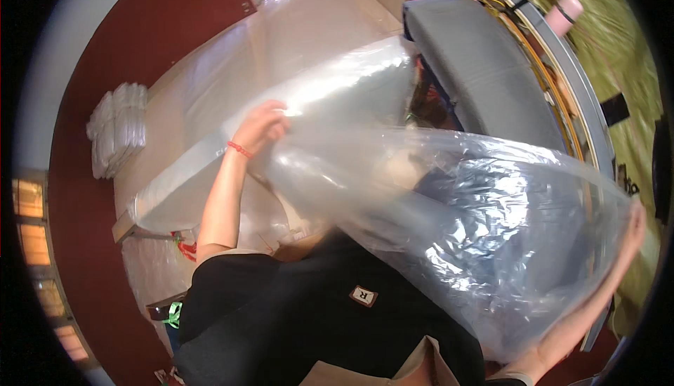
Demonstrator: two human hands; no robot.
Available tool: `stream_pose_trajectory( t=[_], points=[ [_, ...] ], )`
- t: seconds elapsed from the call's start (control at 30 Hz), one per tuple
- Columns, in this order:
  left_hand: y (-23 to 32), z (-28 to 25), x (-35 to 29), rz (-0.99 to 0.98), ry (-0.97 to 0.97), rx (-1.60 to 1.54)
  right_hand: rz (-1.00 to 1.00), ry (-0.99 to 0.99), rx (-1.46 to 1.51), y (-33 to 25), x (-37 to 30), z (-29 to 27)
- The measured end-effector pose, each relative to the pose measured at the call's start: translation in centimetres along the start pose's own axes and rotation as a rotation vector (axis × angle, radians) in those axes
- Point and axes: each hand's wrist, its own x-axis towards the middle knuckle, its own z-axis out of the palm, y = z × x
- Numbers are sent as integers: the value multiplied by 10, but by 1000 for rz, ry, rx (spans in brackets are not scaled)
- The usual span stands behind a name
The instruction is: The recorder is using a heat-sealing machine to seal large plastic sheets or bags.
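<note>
A large sheet of clear plastic film, perhaps a bag (484, 203), stretches in front of my body from the left hand across to the far right. My left hand (263, 125), with a red bracelet at the wrist, is closed with curled fingers at the film's left end, over the table. Out at the right, my right hand (635, 226) grips the film's other edge with the arm extended. Between the hands the film sags and shines, and its left part is smeared by motion. Parts of the grey surface show through it.
A plastic-covered table (210, 84) lies ahead and left, bearing a stack of folded clear plastic (119, 129) at its left end. To the right stands a long grey padded board (484, 70) beside a rail with cables. Beyond are a pink cylinder (565, 14) and green sheeting (611, 42).
</note>
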Motion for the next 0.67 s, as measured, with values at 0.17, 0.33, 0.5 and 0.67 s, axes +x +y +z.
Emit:
stream_pose_trajectory(
  t=[0.17,0.33,0.5,0.67],
  points=[
    [-139,-141,44,46,1032,983,156,-375,231,-43,-31,96],
    [-176,-173,13,-343,1158,1202,397,-351,527,-46,-38,113],
    [-202,-271,-21,-47,1154,968,442,-341,657,-36,-41,103],
    [-144,-295,-31,-92,1930,-3,486,-185,603,-15,-57,69]
  ],
)
